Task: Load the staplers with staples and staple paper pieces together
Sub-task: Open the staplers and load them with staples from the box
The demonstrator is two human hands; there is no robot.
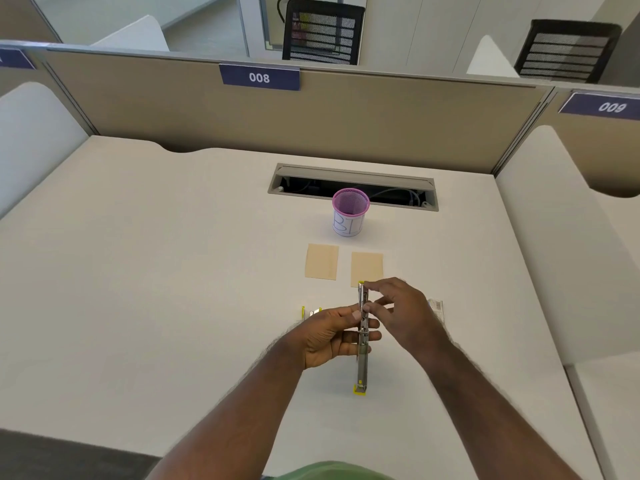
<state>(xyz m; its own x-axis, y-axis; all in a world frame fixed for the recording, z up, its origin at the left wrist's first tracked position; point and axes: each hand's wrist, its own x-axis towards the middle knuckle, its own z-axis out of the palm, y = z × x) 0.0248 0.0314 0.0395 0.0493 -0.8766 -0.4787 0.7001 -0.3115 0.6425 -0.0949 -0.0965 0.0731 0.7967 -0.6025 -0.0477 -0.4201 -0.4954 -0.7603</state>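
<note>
A yellow and metal stapler is swung fully open into one long strip, held above the desk. My left hand grips its middle from the left. My right hand pinches the upper metal half with thumb and forefinger; whether it holds staples I cannot tell. A second yellow stapler lies on the desk, mostly hidden behind my left hand. Two tan paper pieces lie side by side beyond my hands. A small staple box peeks out to the right of my right hand.
A purple mesh cup with a white label stands behind the papers. Behind it is an open cable tray slot in the white desk. Beige partitions wall the desk at the back and sides.
</note>
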